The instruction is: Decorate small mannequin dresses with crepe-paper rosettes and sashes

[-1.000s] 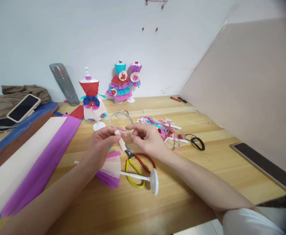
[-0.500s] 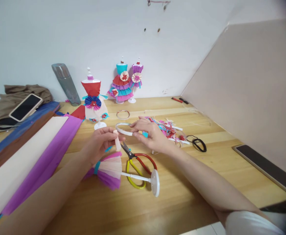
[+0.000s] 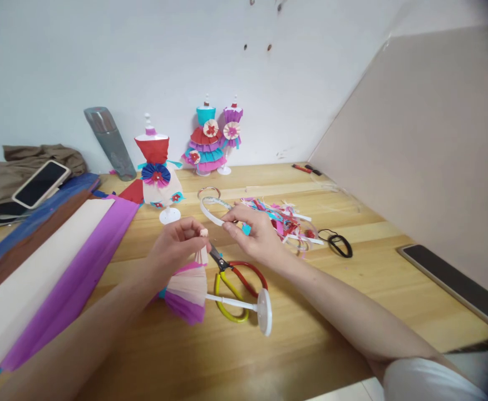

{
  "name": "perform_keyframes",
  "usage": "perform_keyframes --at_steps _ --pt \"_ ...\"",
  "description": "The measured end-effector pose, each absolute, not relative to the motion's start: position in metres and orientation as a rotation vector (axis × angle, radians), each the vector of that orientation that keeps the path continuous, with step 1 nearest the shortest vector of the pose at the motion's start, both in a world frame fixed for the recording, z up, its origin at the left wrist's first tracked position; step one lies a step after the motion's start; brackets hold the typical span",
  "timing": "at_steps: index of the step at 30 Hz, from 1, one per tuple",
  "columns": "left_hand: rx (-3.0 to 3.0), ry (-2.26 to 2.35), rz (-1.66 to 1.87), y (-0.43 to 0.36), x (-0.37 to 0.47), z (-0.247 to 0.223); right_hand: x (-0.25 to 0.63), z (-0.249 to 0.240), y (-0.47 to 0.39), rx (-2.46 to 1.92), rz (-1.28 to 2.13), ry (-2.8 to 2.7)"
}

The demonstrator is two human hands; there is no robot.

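My left hand (image 3: pixel 179 243) pinches a small cream crepe paper strip (image 3: pixel 201 256), gathered at its top between thumb and fingers. In my right hand (image 3: pixel 254 231) is a white roll of tape (image 3: pixel 211 216), tilted up and gripped at its near right rim. Below my hands a small mannequin stand (image 3: pixel 264 312) lies on its side, dressed in a cream and purple crepe paper skirt (image 3: pixel 187 292). Scissors (image 3: pixel 232 289) with one red and one yellow handle rest beside the skirt, partly under the stand's white pole.
Behind stand three dressed mannequins, the nearest in a red top (image 3: pixel 152 150). Paper scraps (image 3: pixel 287 220) lie beyond my right hand. Crepe paper sheets (image 3: pixel 55 267), a phone (image 3: pixel 41 184) and a bottle (image 3: pixel 112 145) are at left; a black hair tie (image 3: pixel 339 245) is at right.
The cream strip, flat before, is now bunched at its top in my left fingers. My right hand has tilted the tape roll more upright.
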State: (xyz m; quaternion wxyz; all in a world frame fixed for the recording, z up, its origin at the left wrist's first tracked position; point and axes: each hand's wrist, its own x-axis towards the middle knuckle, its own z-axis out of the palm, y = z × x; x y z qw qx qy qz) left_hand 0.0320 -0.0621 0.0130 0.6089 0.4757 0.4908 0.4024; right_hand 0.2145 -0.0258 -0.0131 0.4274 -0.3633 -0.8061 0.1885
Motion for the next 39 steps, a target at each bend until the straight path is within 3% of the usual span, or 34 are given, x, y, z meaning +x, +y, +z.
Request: perform_keyframes --at_steps 8,16,24,36,39 --pt "1.18 1.178 0.987 -0.062 0.03 0.011 0.212 -0.017 -0.026 -0.954 0.622 -1.911" --pt "1.513 1.279 0.972 -0.061 0.029 -0.004 0.209 -0.019 -0.035 -0.816 0.248 -2.096" --pt "1.73 1.373 0.945 -0.063 0.028 0.001 0.211 -0.037 -0.011 -0.841 0.253 -2.144" --pt "1.528 1.142 0.76 -0.042 0.01 0.003 0.218 -0.036 -0.006 -0.684 0.74 -2.021" --pt "1.493 1.127 0.694 -0.04 0.008 0.003 0.219 -0.032 -0.005 -0.66 0.711 -2.043"
